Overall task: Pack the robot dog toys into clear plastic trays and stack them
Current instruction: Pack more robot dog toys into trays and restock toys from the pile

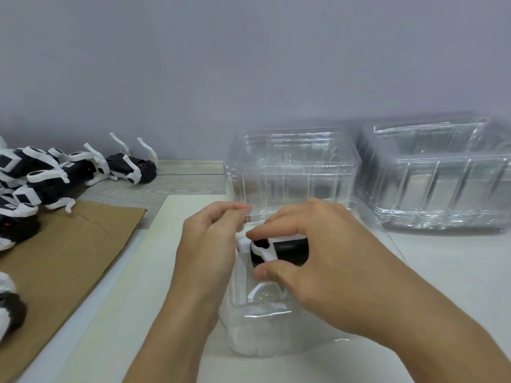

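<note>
Right hand [318, 261] thumb and curled fingers pinch a black-white robot dog toy [279, 251], sitting inside the near clear tray [257, 327]. Left hand [213, 244] curled fingers grip that tray's left wall at the rim. Two stacks of empty clear trays behind: one centre [293, 167], one right [442, 175]. Pile of loose dog toys [41, 178] far left, partly on cardboard [63, 244], count unclear
</note>
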A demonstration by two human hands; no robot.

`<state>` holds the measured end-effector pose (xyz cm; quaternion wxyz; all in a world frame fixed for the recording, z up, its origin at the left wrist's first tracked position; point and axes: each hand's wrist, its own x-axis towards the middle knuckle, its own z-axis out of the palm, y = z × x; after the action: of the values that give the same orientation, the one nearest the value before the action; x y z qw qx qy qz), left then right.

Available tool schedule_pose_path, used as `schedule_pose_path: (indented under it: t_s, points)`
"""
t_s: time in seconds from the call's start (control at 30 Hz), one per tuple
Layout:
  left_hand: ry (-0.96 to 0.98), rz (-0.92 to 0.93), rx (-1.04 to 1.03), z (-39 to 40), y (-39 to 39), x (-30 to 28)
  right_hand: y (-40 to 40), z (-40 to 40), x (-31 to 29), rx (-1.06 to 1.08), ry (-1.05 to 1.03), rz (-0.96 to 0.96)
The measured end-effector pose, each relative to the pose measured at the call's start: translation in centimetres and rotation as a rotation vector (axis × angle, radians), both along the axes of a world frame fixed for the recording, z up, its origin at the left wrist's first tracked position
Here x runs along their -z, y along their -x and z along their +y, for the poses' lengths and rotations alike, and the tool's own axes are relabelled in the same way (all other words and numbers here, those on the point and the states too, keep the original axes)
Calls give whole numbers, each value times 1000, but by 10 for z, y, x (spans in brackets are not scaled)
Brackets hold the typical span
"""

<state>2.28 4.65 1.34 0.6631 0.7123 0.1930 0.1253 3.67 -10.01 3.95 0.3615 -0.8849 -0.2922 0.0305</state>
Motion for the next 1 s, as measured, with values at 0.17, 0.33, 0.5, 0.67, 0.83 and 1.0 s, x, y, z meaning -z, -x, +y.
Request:
schedule_pose_path:
  t_s: [0.17, 0.33, 0.5, 0.67, 0.83, 1.0]
  points:
    - [-13, -1, -4, 1, 1, 1, 1, -3, -1, 2, 33, 15]
    - [-5, 4, -10, 2, 0, 2, -4, -16, -6, 42, -12, -11]
    - [0, 4, -22, 4, -1, 7, -19, -48, -8, 220, 69, -57]
    - [-89, 9, 3, 4, 0, 6, -22, -57, -11, 311, 127, -4]
    - [-763, -245, 96, -4, 7, -10, -22, -56, -10, 346, 142, 5]
    - [-1019, -173, 378, -22, 13, -15, -22, -54, -12, 361, 163, -9]
